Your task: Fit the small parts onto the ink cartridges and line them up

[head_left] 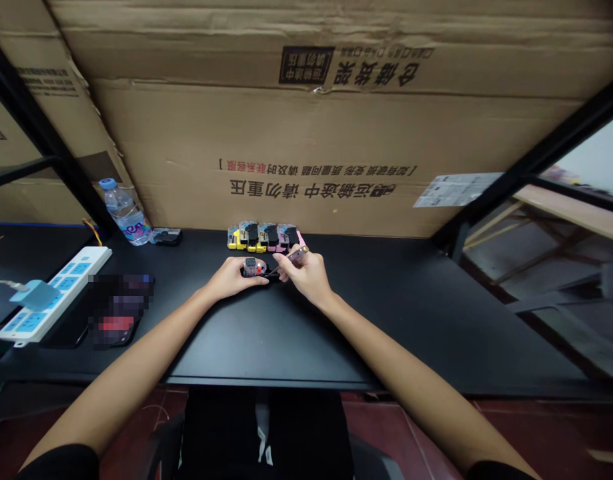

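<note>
Left fingers (232,276): closed round a small clear-and-black device (251,268), a red spot on the side facing my right fingers (307,272). Right fingers: pinching a slim tool (297,254), its handle tilted up between them, its thin shaft slanting down toward the device; whether the tip touches, I cannot tell. Both hands low over the black table (286,327), close together. Just beyond my fingers, a row of similar devices (259,239) with yellow and pink parts, lying near the upright cardboard (316,133). Well left of my left fingers: a water bottle (131,217), upright, a black-and-clear piece (167,237) just beside it. Nearer me on that side: a dark phone (122,333), then a white power strip (89,265) with a blue plug (36,295) in it.
</note>
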`<control>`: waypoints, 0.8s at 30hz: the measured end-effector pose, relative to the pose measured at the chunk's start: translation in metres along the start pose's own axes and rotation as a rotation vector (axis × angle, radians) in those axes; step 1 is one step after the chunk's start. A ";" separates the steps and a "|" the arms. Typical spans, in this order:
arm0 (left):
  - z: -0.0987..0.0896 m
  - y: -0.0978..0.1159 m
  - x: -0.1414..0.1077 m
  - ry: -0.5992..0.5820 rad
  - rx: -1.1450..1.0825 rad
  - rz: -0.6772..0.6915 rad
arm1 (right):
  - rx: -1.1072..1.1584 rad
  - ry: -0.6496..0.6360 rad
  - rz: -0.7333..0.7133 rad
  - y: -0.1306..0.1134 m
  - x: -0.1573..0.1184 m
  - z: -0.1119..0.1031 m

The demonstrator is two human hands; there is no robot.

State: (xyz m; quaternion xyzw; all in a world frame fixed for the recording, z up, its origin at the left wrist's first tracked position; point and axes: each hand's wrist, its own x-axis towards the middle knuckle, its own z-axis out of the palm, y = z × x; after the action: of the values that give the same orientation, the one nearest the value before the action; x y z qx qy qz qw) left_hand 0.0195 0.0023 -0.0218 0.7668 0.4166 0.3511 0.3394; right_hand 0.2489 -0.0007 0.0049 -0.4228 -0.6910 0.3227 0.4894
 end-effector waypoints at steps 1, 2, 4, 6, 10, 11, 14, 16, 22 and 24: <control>0.000 0.000 0.000 0.003 0.001 0.002 | -0.003 0.008 0.000 0.000 0.000 0.001; 0.000 0.000 0.000 0.008 0.004 0.004 | -0.006 0.013 -0.001 -0.001 -0.001 0.001; 0.000 0.000 0.001 0.023 0.019 0.008 | -0.009 0.022 -0.001 -0.002 -0.001 0.002; -0.001 -0.001 0.001 0.039 0.038 0.008 | -0.007 0.032 0.009 -0.002 -0.002 0.003; 0.000 -0.003 0.001 0.051 0.045 0.016 | 0.007 0.041 0.033 0.000 -0.004 0.005; 0.000 -0.003 0.001 0.053 0.044 0.020 | 0.009 0.040 0.036 0.001 -0.004 0.006; 0.000 -0.003 0.001 0.059 0.049 0.018 | 0.009 0.031 0.039 0.003 -0.004 0.006; 0.000 -0.003 0.001 0.063 0.053 0.006 | 0.005 0.036 0.034 0.004 -0.003 0.003; -0.003 -0.003 0.001 0.067 0.064 -0.009 | 0.053 0.084 0.041 0.006 0.001 -0.007; -0.003 -0.003 0.001 0.069 0.065 -0.005 | 0.072 0.090 0.056 0.008 0.002 -0.009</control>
State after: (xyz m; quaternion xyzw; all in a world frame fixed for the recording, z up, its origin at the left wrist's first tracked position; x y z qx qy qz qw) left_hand 0.0161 0.0050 -0.0228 0.7638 0.4413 0.3626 0.3007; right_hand 0.2589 0.0050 0.0017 -0.4383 -0.6441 0.3417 0.5256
